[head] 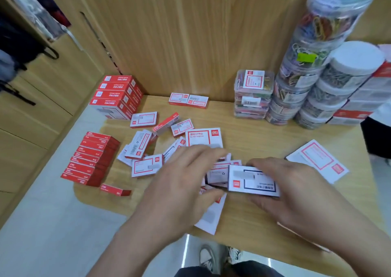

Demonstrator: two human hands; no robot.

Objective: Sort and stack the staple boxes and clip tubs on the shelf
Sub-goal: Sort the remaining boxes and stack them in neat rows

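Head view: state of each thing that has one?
left hand: open, fingers spread over loose staple boxes.
right hand: grips blue-framed box.
blue-framed box: held flat, closed.
loose staple boxes: scattered, unsorted.
red box row: lined up, tidy.
red carton stack: stacked, back left.
round clip tubs: stacked, lids on.
square clip boxes: stacked, closed.

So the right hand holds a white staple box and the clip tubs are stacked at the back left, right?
Not quite: the head view shows the clip tubs stacked at the back right, not left. The right hand does hold a white staple box.
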